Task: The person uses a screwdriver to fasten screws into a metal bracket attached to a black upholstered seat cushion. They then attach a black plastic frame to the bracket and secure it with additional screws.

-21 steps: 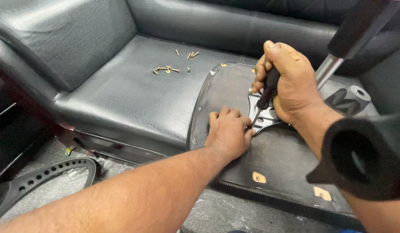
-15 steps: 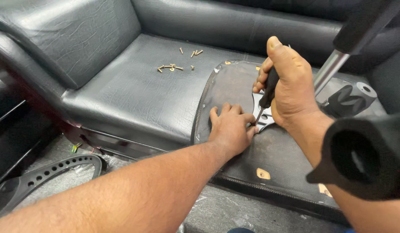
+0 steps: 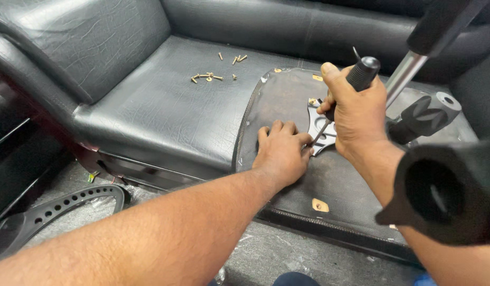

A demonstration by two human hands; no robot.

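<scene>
My right hand (image 3: pixel 356 114) has lifted, fingers wrapped round the screwdriver (image 3: pixel 346 90) handle, its tip at the metal bracket (image 3: pixel 321 139) beside my left hand (image 3: pixel 281 153), whose fingers lie flat and spread on the seat base (image 3: pixel 287 95), so I judge the screw is still being worked.

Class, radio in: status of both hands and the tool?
Right hand grips screwdriver. Left hand flat on seat base, beside metal bracket. Nothing blocking.
</scene>
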